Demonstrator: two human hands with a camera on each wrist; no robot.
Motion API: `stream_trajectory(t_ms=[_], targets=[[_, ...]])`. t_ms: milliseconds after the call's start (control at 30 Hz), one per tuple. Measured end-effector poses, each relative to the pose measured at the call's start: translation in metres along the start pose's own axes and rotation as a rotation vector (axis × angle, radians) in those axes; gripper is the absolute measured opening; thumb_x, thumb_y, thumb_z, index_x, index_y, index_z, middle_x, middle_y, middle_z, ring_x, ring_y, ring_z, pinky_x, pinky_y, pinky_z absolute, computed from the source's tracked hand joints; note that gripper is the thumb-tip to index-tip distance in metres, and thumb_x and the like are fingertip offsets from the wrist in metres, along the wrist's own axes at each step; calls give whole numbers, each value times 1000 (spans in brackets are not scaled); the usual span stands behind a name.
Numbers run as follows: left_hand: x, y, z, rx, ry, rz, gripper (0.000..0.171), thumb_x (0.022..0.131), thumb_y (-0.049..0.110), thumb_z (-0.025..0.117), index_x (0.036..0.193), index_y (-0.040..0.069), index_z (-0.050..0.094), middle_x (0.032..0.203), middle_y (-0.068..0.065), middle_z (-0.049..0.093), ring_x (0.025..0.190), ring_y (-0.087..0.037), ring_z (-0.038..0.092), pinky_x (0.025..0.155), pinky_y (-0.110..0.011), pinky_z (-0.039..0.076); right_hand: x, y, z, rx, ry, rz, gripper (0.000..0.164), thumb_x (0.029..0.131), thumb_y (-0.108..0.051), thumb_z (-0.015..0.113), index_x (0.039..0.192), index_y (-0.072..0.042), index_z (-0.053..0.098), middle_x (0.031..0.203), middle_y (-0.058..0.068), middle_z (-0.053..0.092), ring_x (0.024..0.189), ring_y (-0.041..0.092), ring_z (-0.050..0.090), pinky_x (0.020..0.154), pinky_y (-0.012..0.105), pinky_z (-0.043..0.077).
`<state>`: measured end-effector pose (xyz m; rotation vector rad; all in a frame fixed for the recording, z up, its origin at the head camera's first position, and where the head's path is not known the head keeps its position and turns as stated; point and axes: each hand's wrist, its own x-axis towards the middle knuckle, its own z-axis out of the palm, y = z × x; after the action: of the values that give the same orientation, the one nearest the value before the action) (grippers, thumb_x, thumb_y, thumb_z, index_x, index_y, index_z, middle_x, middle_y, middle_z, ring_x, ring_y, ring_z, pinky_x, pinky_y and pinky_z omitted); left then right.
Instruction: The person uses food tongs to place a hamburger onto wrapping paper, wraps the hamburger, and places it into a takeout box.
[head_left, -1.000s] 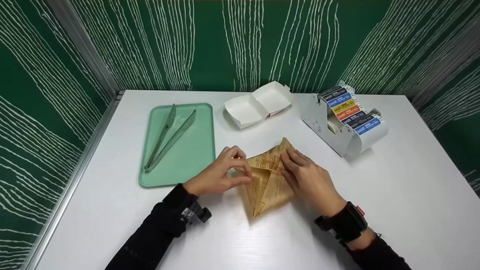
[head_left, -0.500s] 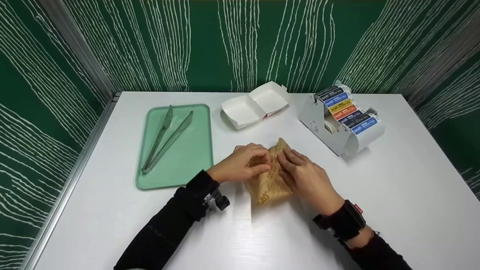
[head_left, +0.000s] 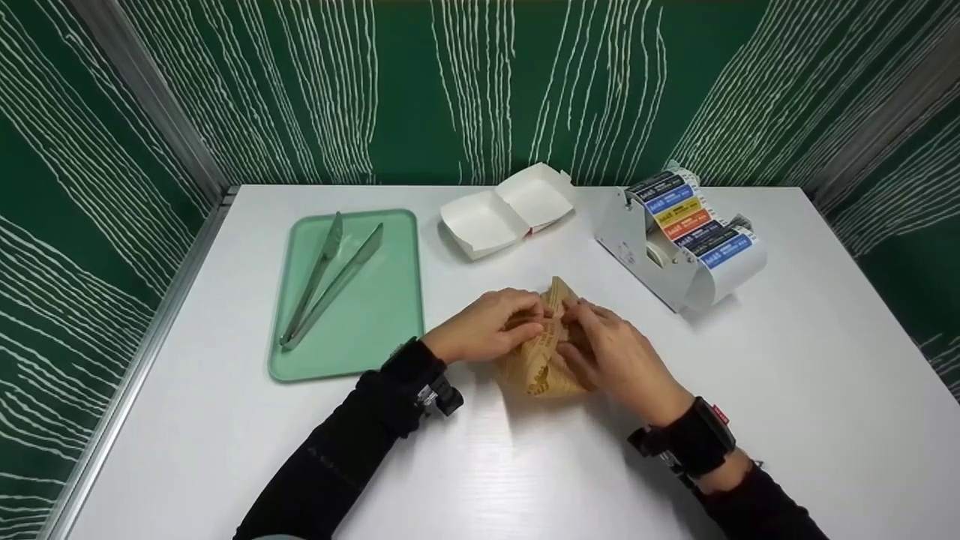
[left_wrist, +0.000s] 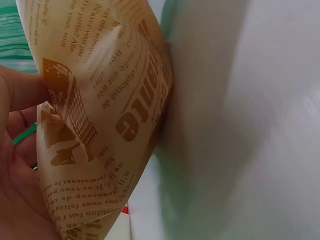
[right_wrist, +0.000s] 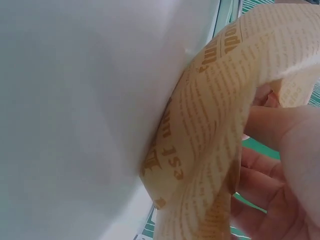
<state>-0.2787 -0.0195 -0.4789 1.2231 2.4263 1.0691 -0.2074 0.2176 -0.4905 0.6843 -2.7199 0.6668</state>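
Observation:
Brown greaseproof wrapping paper [head_left: 553, 381], printed with newspaper-style text, stands folded into a packet at the middle of the table. My left hand [head_left: 487, 328] pinches its left side near the top fold, thumb in front and fingers behind. From the right, my right hand [head_left: 628, 361] grips the opposite side, with fingertips close to those of the left. In the left wrist view, the paper [left_wrist: 100, 120] bulges between the thumb and the table. Loose flaps of the paper [right_wrist: 205, 125] hang beside the right fingers in the right wrist view. Whatever is inside the packet is hidden.
On the left, a green tray [head_left: 390, 300] carries metal tongs [head_left: 319, 289]. An opened white takeaway box [head_left: 487, 221] stands behind the packet. At the back right sits a label dispenser [head_left: 679, 232] with rolls of coloured stickers. Green walls close off the table's back and sides.
My left hand has moved right onto the paper and folded its left flap inward. The packet has become narrower and more closed. My right hand has stayed nearly in place, its fingers shifting slightly.

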Motion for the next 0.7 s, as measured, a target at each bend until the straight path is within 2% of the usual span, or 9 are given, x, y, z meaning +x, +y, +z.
stream_trajectory(t_ms=[67, 133, 233, 367, 467, 567, 700], targets=[[0, 1, 0, 44, -2, 14, 16, 110, 22, 62, 115, 7, 64, 119, -9, 71, 107, -22, 61, 96, -39, 50, 0, 0, -2, 18, -8, 14, 56, 97, -15, 81, 144, 5, 60, 130, 21, 74, 124, 43, 69, 105, 59, 58], [1, 3, 1, 87, -6, 20, 17, 110, 23, 61, 117, 8, 66, 123, -9, 71, 115, -24, 63, 103, -42, 50, -1, 1, -3, 12, -7, 27, 54, 95, -17, 83, 143, 1, 65, 138, 20, 69, 128, 45, 64, 108, 59, 55], [1, 4, 1, 127, -20, 21, 25, 111, 24, 60, 129, 11, 69, 129, -7, 72, 128, -26, 62, 110, -46, 49, -3, 2, -4, -16, 21, 25, 43, 92, -18, 87, 130, -4, 74, 139, 20, 63, 123, 43, 59, 103, 55, 55], [2, 6, 2, 168, -24, -7, 33, 111, 26, 58, 141, 16, 68, 137, -4, 73, 136, -26, 61, 114, -48, 49, -5, 1, -5, -45, 67, 9, 38, 91, -20, 88, 125, -6, 79, 126, 14, 64, 110, 34, 57, 91, 46, 53], [3, 7, 2, 194, -22, -29, 32, 111, 26, 58, 140, 17, 68, 139, -3, 73, 138, -26, 60, 117, -49, 48, -11, -2, -10, -52, 107, -20, 29, 92, -20, 87, 118, -8, 82, 115, 9, 67, 102, 26, 57, 85, 40, 51], [4, 7, 2, 209, -27, -39, 33, 111, 27, 58, 141, 17, 67, 140, -4, 73, 138, -27, 60, 118, -50, 48, -22, -10, -15, -9, 141, -63, 18, 92, -19, 86, 108, -10, 84, 104, 3, 69, 94, 17, 59, 78, 32, 53], [5, 9, 2, 222, -30, -56, 33, 111, 27, 58, 141, 18, 67, 139, -3, 72, 138, -26, 59, 118, -50, 47, -38, -23, -15, 57, 132, -111, 21, 87, -32, 90, 98, -16, 82, 95, -4, 73, 79, 6, 65, 65, 21, 55]])
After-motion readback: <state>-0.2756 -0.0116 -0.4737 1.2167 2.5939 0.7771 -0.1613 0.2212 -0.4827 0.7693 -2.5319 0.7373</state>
